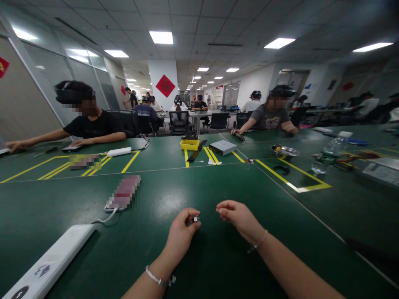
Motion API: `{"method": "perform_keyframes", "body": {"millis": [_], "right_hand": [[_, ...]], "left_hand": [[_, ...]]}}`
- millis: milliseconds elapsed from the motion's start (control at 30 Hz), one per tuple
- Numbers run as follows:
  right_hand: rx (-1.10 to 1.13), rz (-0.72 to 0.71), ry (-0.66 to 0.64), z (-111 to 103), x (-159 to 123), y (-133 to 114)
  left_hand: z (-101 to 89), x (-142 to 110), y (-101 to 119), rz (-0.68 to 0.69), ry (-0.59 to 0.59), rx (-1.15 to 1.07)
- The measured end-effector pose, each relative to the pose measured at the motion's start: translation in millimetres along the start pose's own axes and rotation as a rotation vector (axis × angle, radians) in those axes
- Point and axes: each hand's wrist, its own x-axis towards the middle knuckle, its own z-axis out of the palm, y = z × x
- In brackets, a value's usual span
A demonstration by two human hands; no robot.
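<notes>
Between the thumb and fingers of my left hand (182,232) is a small silvery metal piece (195,219) with dark parts, too small to name. My right hand (240,218) hovers a short way to the right, apart from the left one. Its fingers are curled and pinched together, and I cannot make out whether anything is between them. Both hands are above the green table (149,257). To the left lies a phone (124,192) with a white cable plugged into it, running to a long white power bank (52,261).
Across the table stand a yellow bin (190,144), a grey box (222,147), a metal bowl (284,151) and a water bottle (332,151). Yellow tape (314,187) marks the surface. One person (90,120) sits far left, another (271,114) far right, hand on a dark cylinder.
</notes>
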Motion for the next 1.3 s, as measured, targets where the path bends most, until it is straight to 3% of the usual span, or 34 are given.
{"method": "perform_keyframes", "body": {"millis": [67,133,300,667,933,1300], "right_hand": [[0.252,0.044,-0.079,24.9,-8.3,-1.1],[0.398,0.092,-0.096,36.4,-13.5,-0.4],[0.543,0.192,-0.142,32.1,-14.2,3.5],[0.508,0.077,-0.107,45.9,-16.2,13.6],[0.512,0.094,-0.032,61.0,-29.6,13.5],[0.464,0.078,-0.083,61.0,-33.1,13.1]], "left_hand": [[0.0,-1.8,-0.2,0.077,0.000,0.044],[0.6,-4.3,1.2,0.129,-0.002,0.094],[5.0,-10.1,5.6,0.152,0.015,0.165],[7.4,-18.6,10.2,0.295,0.065,0.355],[8.8,-21.2,13.8,0.238,0.218,0.390],[7.2,-25.1,17.0,0.259,0.232,0.427]]}}
